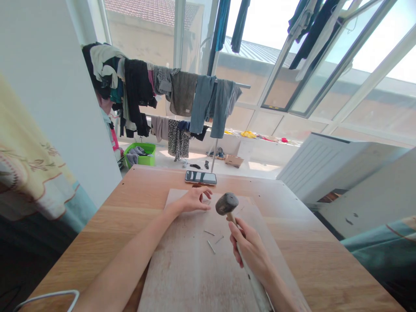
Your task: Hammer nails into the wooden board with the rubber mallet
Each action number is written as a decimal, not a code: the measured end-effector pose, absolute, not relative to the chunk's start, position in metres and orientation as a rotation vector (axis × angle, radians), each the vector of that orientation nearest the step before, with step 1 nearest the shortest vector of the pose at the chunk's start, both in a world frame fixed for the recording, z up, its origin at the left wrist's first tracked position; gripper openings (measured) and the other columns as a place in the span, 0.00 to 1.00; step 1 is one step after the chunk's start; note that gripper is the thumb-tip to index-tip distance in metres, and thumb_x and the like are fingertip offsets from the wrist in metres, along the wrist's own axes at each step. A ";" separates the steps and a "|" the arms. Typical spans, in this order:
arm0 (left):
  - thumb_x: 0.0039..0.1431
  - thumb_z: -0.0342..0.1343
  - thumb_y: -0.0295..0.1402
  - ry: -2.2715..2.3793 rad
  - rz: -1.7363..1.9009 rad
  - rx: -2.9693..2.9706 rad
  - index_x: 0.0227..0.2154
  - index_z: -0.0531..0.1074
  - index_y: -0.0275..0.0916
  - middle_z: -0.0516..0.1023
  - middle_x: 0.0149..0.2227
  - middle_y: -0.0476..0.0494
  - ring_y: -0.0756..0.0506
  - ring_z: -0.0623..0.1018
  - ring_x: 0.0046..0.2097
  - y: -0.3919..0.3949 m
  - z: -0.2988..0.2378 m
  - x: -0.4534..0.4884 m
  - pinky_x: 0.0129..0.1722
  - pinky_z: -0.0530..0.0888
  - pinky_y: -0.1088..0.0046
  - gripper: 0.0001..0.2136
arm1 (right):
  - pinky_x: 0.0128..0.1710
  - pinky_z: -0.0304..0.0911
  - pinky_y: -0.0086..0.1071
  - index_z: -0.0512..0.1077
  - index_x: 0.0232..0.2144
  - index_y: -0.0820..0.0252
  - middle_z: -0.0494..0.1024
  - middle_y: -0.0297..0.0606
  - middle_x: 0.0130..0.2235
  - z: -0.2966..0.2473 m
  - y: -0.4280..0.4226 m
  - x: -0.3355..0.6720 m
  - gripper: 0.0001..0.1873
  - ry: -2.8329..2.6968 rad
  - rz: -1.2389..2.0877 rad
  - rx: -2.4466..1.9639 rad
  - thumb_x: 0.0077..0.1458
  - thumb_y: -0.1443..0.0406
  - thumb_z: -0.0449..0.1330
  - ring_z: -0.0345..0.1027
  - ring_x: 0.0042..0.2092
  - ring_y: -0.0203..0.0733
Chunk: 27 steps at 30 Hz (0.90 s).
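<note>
My right hand is wrapped around the pale handle of a mallet, whose dark, rounded head is raised at the upper end. My left hand hovers at the far part of a worn wooden board, thumb and fingers curved and apart. A small pale spot shows between those fingertips, too unclear to name. Between my hands and nearer to me, several loose nails lie on the board, among them one nail and another nail. The mallet head does not touch the board.
A phone lies near the far edge of the wooden table, beyond the board. A white cable loops at the near left corner. Past the table stand a clothes rack with laundry and a green basket. Curtains hang on both sides.
</note>
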State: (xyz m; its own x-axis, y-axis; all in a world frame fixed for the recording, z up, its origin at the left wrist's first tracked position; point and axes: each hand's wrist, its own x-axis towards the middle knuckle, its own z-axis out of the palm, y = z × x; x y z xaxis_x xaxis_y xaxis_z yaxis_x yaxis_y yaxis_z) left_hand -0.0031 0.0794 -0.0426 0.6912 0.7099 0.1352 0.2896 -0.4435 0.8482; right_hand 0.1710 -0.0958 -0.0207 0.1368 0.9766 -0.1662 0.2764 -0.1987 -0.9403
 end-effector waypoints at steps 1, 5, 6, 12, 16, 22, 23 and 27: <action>0.43 0.68 0.36 0.773 0.596 2.028 0.41 0.70 0.36 0.76 0.39 0.47 0.52 0.70 0.31 0.080 -0.040 -0.005 0.30 0.68 0.76 0.22 | 0.08 0.50 0.21 0.61 0.32 0.55 0.61 0.20 0.20 -0.023 -0.103 0.176 0.20 -1.232 1.124 -1.641 0.56 0.45 0.52 0.56 0.12 0.28; 0.42 0.67 0.38 0.805 0.443 2.078 0.33 0.69 0.37 0.70 0.33 0.50 0.50 0.71 0.33 0.084 -0.028 -0.017 0.31 0.68 0.76 0.17 | 0.08 0.50 0.22 0.64 0.34 0.56 0.61 0.21 0.18 -0.038 -0.128 0.192 0.24 -1.200 1.093 -1.764 0.54 0.42 0.53 0.56 0.12 0.29; 0.43 0.66 0.37 0.804 0.378 2.090 0.31 0.68 0.37 0.69 0.31 0.52 0.50 0.70 0.32 0.084 -0.024 -0.020 0.30 0.67 0.76 0.15 | 0.09 0.51 0.23 0.64 0.36 0.57 0.61 0.21 0.18 -0.041 -0.131 0.195 0.25 -1.185 1.083 -1.785 0.54 0.42 0.53 0.56 0.12 0.30; 0.43 0.63 0.31 0.723 0.054 2.231 0.29 0.73 0.39 0.68 0.30 0.53 0.50 0.69 0.33 0.071 -0.006 -0.019 0.30 0.65 0.77 0.09 | 0.09 0.53 0.25 0.67 0.43 0.58 0.64 0.23 0.19 -0.056 -0.136 0.203 0.29 -1.136 1.149 -1.734 0.57 0.41 0.51 0.58 0.12 0.32; 0.43 0.67 0.36 0.721 -0.029 2.345 0.33 0.76 0.42 0.70 0.34 0.51 0.48 0.71 0.37 0.052 -0.004 -0.009 0.36 0.66 0.75 0.13 | 0.09 0.52 0.25 0.68 0.47 0.59 0.64 0.23 0.18 -0.056 -0.137 0.203 0.31 -1.096 1.141 -1.735 0.57 0.40 0.51 0.57 0.12 0.33; 0.47 0.66 0.35 0.714 0.018 2.423 0.30 0.77 0.44 0.69 0.37 0.50 0.45 0.71 0.44 0.033 -0.008 -0.006 0.47 0.66 0.70 0.06 | 0.10 0.52 0.25 0.68 0.50 0.60 0.63 0.23 0.18 -0.048 -0.139 0.197 0.32 -1.056 1.124 -1.784 0.59 0.41 0.49 0.56 0.12 0.33; 0.48 0.65 0.34 0.709 0.006 2.417 0.29 0.77 0.43 0.70 0.37 0.50 0.46 0.71 0.43 0.031 -0.007 -0.007 0.46 0.66 0.70 0.04 | 0.10 0.52 0.25 0.68 0.50 0.60 0.64 0.23 0.18 -0.048 -0.140 0.197 0.33 -1.063 1.127 -1.789 0.59 0.41 0.49 0.57 0.12 0.33; 0.49 0.61 0.28 0.743 -0.058 2.429 0.27 0.75 0.40 0.72 0.36 0.49 0.47 0.72 0.38 0.022 0.004 -0.005 0.35 0.66 0.73 0.02 | 0.10 0.52 0.26 0.70 0.51 0.61 0.63 0.24 0.15 -0.056 -0.140 0.198 0.37 -1.037 1.074 -1.863 0.58 0.38 0.48 0.57 0.12 0.35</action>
